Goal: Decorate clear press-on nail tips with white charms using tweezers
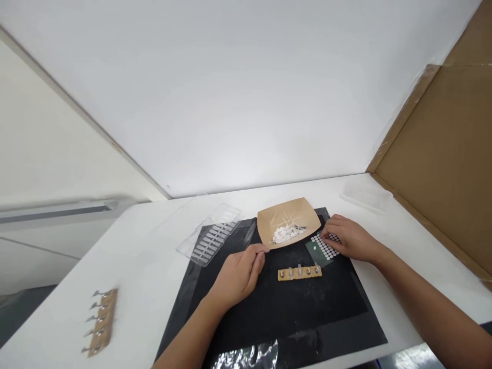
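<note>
My left hand is closed in a pinch beside the near left corner of a brown paper tray. Whatever its fingers hold is too small to make out. My right hand has its fingers pinched together over a green sheet of white adhesive dots; anything between them is hidden. In the tray lie a white crumpled heap and several thin sticks. Between my hands, on the black mat, sits a wooden strip with several metal posts, some carrying clear nail tips.
An open clear case of nail tips lies at the mat's far left. A second wooden strip bearing nail tips stands on the white table at left. A clear plastic box sits back right, near a cardboard wall. Shiny plastic film lies at the front.
</note>
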{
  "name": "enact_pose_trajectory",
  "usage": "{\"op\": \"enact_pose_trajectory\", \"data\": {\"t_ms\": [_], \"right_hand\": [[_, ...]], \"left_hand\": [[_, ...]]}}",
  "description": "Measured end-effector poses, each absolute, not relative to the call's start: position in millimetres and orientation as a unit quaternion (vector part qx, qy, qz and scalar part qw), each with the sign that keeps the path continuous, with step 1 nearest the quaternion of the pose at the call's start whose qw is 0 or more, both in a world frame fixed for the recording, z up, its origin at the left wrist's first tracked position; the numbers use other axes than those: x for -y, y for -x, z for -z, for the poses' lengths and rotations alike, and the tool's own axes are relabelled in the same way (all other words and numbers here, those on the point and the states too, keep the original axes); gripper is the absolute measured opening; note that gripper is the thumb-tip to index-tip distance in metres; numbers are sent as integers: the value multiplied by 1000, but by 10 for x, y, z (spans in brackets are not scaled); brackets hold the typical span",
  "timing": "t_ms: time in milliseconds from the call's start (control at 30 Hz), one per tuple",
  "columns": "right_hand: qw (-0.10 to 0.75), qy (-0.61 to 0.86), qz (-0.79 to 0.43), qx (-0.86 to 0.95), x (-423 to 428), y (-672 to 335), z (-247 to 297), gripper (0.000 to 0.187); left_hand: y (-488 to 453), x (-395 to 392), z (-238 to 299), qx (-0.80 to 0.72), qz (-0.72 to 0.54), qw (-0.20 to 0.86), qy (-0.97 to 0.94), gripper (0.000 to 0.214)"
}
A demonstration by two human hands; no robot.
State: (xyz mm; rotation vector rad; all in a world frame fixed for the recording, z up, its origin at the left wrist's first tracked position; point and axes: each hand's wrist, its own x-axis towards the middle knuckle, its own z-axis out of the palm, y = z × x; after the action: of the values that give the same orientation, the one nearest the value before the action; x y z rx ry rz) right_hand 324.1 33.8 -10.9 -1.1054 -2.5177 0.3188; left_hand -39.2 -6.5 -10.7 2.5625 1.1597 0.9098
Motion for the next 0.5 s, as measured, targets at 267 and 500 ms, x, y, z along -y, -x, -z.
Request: {"op": "enact_pose_trajectory", "data": {"t_ms": [267, 500], "right_hand": [[202, 388, -120, 891, -359, -3235, 162, 9], [230, 375, -136, 888, -370, -3209, 153, 9]], "left_hand": [[421, 55, 53, -345, -324, 115, -873, 25], [404, 80, 168, -293, -285, 89, -908, 28]]}}
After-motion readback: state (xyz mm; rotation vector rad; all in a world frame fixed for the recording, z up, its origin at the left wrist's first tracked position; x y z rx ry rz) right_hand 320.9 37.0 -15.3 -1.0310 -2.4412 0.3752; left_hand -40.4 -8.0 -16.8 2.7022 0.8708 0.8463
